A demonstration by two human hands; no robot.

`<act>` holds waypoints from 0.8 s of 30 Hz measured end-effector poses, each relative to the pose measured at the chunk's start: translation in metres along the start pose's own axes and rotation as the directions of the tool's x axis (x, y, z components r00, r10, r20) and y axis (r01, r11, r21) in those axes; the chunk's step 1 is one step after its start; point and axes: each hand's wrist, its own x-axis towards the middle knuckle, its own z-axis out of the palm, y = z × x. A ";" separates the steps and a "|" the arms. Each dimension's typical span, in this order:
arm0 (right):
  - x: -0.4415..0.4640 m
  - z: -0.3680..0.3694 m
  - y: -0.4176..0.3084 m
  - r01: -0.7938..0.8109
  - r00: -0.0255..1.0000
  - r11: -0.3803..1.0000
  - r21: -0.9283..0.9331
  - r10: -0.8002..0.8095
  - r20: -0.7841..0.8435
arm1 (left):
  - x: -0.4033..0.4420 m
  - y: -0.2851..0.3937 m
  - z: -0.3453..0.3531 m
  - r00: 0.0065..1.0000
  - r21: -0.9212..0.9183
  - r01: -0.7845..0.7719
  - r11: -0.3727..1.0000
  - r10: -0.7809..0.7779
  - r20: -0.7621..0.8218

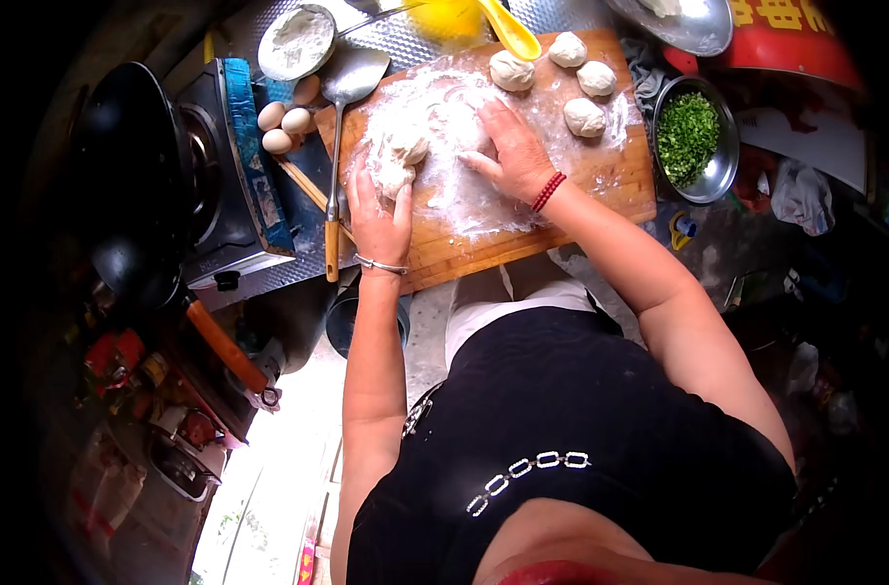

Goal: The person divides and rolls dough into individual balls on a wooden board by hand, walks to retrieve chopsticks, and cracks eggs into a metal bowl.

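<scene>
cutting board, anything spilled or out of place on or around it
Flour is strewn unevenly over the cutting board, though that fits the dough balls there. The eggs look a little odd, lying loose beside it. Nothing looks damaged.

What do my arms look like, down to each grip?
Short black sleeves leave the forearms bare. The left grip is gloveless, with a silver-coloured bangle at the wrist; the right grip is gloveless too, with a red beaded bracelet.

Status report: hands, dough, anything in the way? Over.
Left hand at dough, grip unclear. Right hand open, palm down, over floured board. Four dough balls toward board's far right corner. Spatula close beside left hand, possibly in the way.
</scene>
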 end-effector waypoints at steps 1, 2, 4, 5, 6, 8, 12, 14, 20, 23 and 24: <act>-0.002 0.001 0.005 -0.019 0.999 1.000 -0.019 0.020 0.045 | -0.002 0.000 0.001 1.000 -0.004 0.018 1.000 -0.018 -0.003; -0.004 0.007 0.007 0.087 0.996 0.996 -0.027 -0.086 0.031 | -0.004 0.000 0.003 0.999 -0.008 0.037 0.999 -0.037 -0.006; -0.001 0.013 0.012 0.223 0.972 0.972 0.079 -0.228 0.063 | -0.007 -0.003 0.008 0.999 -0.009 0.032 0.999 -0.032 -0.018; 0.001 0.017 0.015 0.285 0.952 0.949 0.135 -0.296 0.071 | -0.007 -0.004 0.009 0.999 -0.008 0.029 1.000 -0.029 -0.021; 0.009 0.014 0.014 0.261 0.960 0.950 0.171 -0.273 0.053 | -0.006 -0.004 0.009 0.999 -0.010 0.026 1.000 -0.027 -0.019; 0.015 0.008 0.020 0.192 0.981 0.981 -0.039 -0.193 -0.021 | -0.007 -0.003 0.007 0.999 -0.015 0.029 0.999 -0.030 -0.016; -0.007 -0.005 0.008 0.188 0.982 0.962 -0.198 -0.188 0.021 | -0.005 -0.004 0.012 1.000 -0.013 0.010 1.000 -0.010 -0.008; -0.013 -0.012 -0.006 0.158 0.986 0.965 -0.208 -0.146 0.075 | -0.003 -0.001 0.015 1.000 -0.015 -0.016 1.000 0.016 -0.006; 0.043 0.028 -0.018 0.408 0.908 0.903 -0.136 -0.385 0.163 | -0.001 -0.014 0.040 0.997 0.147 -0.044 0.988 0.053 -0.060; 0.079 0.043 -0.005 0.459 0.827 0.884 0.090 -0.463 0.319 | 0.002 -0.013 0.031 0.997 0.191 -0.044 0.981 0.054 -0.052; 0.086 0.040 -0.001 0.415 0.843 0.908 0.066 -0.410 0.348 | 0.000 -0.009 0.020 0.998 0.216 -0.046 0.975 0.053 -0.027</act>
